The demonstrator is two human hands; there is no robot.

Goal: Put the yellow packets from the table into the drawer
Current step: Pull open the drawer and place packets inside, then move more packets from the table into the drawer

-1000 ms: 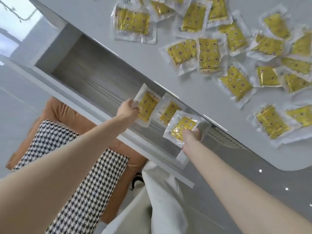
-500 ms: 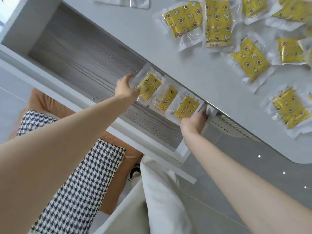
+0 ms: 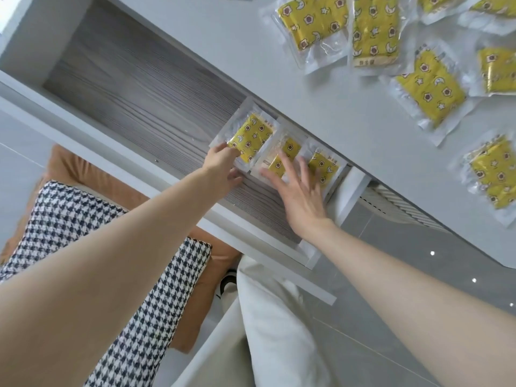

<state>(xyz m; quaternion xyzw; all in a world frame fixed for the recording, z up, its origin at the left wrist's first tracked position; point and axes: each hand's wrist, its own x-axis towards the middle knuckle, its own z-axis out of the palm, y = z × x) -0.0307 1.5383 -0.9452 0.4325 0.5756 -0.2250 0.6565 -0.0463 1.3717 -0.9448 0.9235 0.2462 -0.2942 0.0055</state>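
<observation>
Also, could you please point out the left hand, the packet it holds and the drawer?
left hand (image 3: 221,164): head view, back of the hand.
packet (image 3: 251,135): head view, its yellow printed middle.
drawer (image 3: 134,88): head view, bare wood-grain floor.

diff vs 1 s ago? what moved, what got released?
The right hand carried the right packet deeper into the drawer, set it beside the middle packet and let go; its fingers now lie spread over both. The left hand moved the left packet back into the same row and still pinches its corner. The middle packet and the packets on the table stayed put.
</observation>
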